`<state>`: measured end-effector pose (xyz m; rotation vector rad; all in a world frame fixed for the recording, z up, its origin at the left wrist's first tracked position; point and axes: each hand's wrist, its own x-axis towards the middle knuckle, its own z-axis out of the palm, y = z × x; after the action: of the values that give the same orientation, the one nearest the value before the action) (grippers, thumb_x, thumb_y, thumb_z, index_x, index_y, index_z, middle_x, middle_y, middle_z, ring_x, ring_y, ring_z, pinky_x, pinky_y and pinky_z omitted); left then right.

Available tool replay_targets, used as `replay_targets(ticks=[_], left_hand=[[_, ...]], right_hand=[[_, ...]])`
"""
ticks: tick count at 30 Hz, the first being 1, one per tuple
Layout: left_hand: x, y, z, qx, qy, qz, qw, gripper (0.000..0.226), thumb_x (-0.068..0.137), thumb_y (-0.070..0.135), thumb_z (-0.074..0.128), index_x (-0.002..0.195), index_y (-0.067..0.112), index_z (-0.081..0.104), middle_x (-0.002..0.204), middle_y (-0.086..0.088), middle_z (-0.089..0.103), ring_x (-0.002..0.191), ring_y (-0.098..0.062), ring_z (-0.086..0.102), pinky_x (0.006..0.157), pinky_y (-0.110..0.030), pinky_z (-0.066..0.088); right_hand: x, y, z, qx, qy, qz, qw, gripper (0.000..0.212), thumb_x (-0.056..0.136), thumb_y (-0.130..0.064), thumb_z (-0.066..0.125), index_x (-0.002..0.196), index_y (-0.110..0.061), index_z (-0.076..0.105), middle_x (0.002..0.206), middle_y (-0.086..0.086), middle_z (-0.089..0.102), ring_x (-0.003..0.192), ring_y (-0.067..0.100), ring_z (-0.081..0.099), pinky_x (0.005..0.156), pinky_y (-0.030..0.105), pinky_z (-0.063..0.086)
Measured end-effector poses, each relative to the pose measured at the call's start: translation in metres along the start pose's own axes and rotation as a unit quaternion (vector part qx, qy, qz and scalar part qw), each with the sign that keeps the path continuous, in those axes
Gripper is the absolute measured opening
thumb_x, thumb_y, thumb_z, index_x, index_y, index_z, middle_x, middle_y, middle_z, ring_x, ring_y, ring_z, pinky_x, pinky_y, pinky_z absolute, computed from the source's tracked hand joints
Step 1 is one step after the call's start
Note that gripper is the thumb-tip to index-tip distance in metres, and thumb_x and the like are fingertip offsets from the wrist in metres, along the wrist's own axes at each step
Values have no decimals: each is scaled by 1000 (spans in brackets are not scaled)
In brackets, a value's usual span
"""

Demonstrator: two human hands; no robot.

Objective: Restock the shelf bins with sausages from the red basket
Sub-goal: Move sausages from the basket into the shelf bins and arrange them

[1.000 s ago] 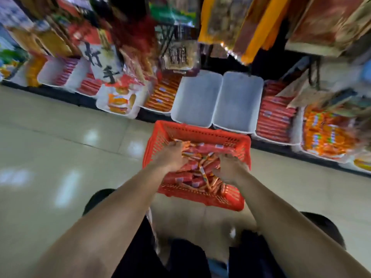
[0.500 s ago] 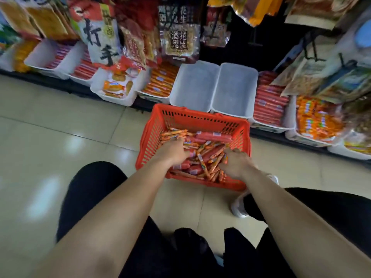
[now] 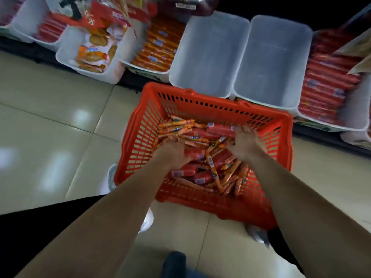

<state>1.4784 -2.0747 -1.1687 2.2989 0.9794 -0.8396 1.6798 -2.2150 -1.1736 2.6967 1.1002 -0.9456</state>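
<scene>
Right hand (image 3: 246,145) is reaching farther into the red basket (image 3: 138,141) than before, fingers spreading over the sausages (image 3: 202,175); left hand (image 3: 170,155) is digging in, its fingers hidden, grip impossible to tell.

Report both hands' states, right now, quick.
Left hand: dug into the sausages in the red basket; grip cannot be told.
Right hand: open, fingers spread over the sausages.

Fingers of left hand (image 3: 170,155) buried among sausages (image 3: 202,157), their labels blurred, hanging packets (image 3: 96,17) cut off at top edge
</scene>
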Motion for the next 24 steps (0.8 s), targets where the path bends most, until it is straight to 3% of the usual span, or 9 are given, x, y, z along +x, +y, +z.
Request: replay_targets(ticks=[3,6,10,14,16,19,21,24], left_hand=[[22,-5,12,39,-17,-4,999,78,92,49,59,153,14,25,159,-13,24,143,-39,25,111,-53,37],[31,-13,23,96,6,8,995,74,88,55,61,149,22,34,155,-7,25,141,-37,25,112,-54,35],[33,-17,33,112,14,18,993,70,82,59,64,141,31,40,150,-8,22,139,-36,23,112,-53,32],[37,-12,32,74,2,18,997,62,81,50,72,130,26,43,147,-10,31,134,-38,31,107,-53,39],[38,-12,31,78,1,20,997,68,81,48,73,134,23,40,148,-9,35,133,-38,36,105,-51,42],[37,-9,32,110,-19,5,994,87,80,55,71,147,17,31,153,-11,31,138,-39,31,109,-51,39],[34,-4,33,139,-30,-4,990,92,80,60,68,149,14,29,155,-16,24,141,-41,24,112,-51,35],[28,-2,33,142,-26,-8,990,94,80,56,72,150,15,25,152,-16,23,140,-41,26,112,-52,31]], right_hand=[[23,6,19,-55,17,-29,998,80,87,-50,56,154,-18,26,156,7,31,142,31,31,116,51,28],[36,9,29,-85,31,-37,995,79,87,-47,56,153,-17,25,150,8,31,137,31,34,115,50,29],[40,3,34,-139,66,-42,987,56,89,-39,54,139,-15,44,133,12,38,124,34,37,107,51,35],[36,2,42,-120,21,-36,992,56,88,-36,62,134,-16,38,138,13,45,125,34,46,105,49,38],[29,4,45,-131,6,-38,991,57,91,-42,60,136,-14,38,138,15,50,126,35,49,106,48,38],[15,7,48,-99,-51,-8,994,71,94,-54,53,147,-12,33,153,20,36,143,40,30,114,50,30],[3,9,50,-28,-59,16,998,68,95,-56,49,144,-10,36,149,20,39,139,39,36,108,50,38],[-13,10,49,37,-32,25,998,54,98,-53,46,130,-9,44,134,17,50,113,36,57,87,43,48]])
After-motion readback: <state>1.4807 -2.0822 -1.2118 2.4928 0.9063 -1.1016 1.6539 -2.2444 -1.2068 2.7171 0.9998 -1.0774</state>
